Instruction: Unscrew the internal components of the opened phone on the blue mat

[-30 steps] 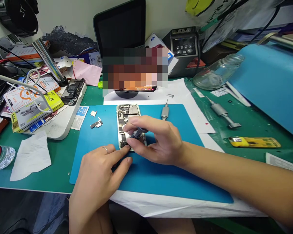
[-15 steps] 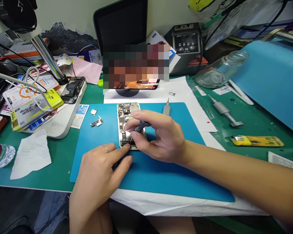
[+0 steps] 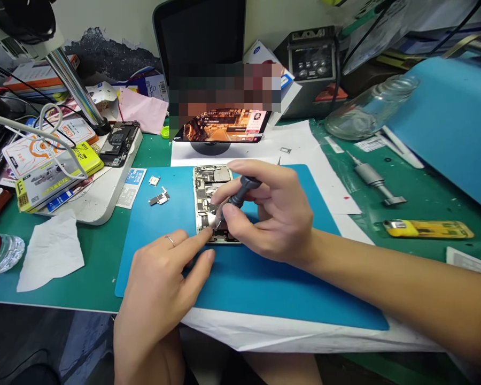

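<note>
An opened smartphone (image 3: 200,197), its inner parts bare, lies on the blue mat (image 3: 164,176). In my right hand (image 3: 278,211) a grey screwdriver (image 3: 237,199) is pinched between thumb and fingers, leaning to the right, its tip down at the phone's lower part. The right fingers cover much of the phone's right side. My left hand (image 3: 164,272) rests at the lower left, its index finger stretched onto the phone's bottom end and the thumb apart from it. Left of the phone lie a small metal bracket (image 3: 154,181) and a dark shield plate (image 3: 159,197).
A second screwdriver (image 3: 371,175), a yellow cutter-like tool (image 3: 428,229) and a glass jar (image 3: 371,109) lie on the right. Behind the mat stands a lit screen (image 3: 224,128) on a stand. Boxes (image 3: 52,176) and another opened phone (image 3: 120,143) crowd the left; crumpled tissue (image 3: 52,251) lies nearby.
My right hand has lifted a little and shifted right; more of the screwdriver shows, now leaning right. My left index finger stays at the phone's bottom end. The camera view has shifted slightly.
</note>
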`<state>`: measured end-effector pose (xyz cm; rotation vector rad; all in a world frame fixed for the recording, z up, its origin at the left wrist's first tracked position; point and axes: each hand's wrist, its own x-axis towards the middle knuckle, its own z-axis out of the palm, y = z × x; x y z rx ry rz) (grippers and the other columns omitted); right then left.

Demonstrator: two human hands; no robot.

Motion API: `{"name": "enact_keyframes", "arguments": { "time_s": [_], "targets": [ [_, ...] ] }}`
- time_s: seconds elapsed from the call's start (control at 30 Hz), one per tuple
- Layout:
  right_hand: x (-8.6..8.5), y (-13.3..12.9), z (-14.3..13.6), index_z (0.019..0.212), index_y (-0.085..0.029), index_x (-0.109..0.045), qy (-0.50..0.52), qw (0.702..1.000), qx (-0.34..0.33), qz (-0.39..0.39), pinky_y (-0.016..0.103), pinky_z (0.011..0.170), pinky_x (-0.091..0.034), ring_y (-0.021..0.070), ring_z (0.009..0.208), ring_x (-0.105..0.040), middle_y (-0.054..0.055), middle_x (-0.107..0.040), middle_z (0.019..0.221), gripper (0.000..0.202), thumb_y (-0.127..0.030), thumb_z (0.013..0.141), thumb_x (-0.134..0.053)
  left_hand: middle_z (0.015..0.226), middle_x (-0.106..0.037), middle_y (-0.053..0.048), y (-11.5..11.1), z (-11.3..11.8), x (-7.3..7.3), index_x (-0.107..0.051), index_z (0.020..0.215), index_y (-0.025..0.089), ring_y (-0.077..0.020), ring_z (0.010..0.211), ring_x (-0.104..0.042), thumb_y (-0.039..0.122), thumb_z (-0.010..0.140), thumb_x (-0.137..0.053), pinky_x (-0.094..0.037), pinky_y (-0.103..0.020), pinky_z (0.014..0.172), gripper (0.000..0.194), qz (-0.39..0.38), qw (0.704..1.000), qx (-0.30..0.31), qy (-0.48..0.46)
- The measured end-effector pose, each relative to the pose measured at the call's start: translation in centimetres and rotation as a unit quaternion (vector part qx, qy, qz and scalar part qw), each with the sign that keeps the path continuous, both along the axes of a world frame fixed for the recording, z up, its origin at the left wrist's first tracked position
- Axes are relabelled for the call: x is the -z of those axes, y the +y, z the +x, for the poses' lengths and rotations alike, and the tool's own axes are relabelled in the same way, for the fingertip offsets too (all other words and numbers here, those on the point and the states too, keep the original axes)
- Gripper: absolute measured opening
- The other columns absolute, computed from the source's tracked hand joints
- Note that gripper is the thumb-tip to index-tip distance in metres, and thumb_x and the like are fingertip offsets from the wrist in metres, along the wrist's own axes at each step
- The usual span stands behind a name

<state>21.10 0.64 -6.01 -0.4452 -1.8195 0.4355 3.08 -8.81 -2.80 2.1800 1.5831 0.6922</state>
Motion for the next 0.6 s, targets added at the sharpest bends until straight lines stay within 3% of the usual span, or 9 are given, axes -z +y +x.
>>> {"name": "enact_keyframes", "arguments": {
  "time_s": [0.23, 0.43, 0.6],
  "targets": [
    [-0.08, 0.11, 0.02, 0.144, -0.028, -0.046, 0.029, 0.999, -0.018, 0.001, 0.025, 0.058, -0.062, 0.0138, 0.080, -0.072, 0.004, -0.066, 0.103, 0.060, -0.004, 0.090, -0.058, 0.073, -0.056, 0.003, 0.06, -0.02, -0.12, -0.074, 0.122, 0.022, -0.0109, 0.070, -0.056, 0.025, 0.101, -0.060, -0.038, -0.025, 0.067, 0.025, 0.007, 0.996, -0.070, -0.046],
    [-0.50, -0.01, 0.18, 0.145, -0.028, -0.042, 0.028, 0.994, -0.104, 0.011, 0.024, 0.069, -0.066, 0.0133, 0.088, -0.074, 0.002, -0.069, 0.102, 0.064, -0.004, 0.089, -0.063, 0.073, -0.055, 0.004, 0.20, -0.13, -0.03, -0.074, 0.120, 0.024, -0.0105, 0.069, -0.054, 0.026, 0.097, -0.066, -0.037, -0.025, 0.066, 0.024, -0.005, 0.995, -0.088, -0.041],
    [-0.57, -0.08, 0.10, 0.143, -0.025, -0.045, 0.029, 0.993, -0.115, 0.018, 0.024, 0.071, -0.067, 0.0141, 0.087, -0.075, 0.002, -0.072, 0.099, 0.063, -0.004, 0.088, -0.067, 0.071, -0.054, 0.005, 0.14, -0.25, 0.17, -0.075, 0.118, 0.026, -0.0100, 0.067, -0.051, 0.026, 0.099, -0.065, -0.035, -0.025, 0.064, 0.022, 0.000, 0.996, -0.086, -0.030]
  ]
}}
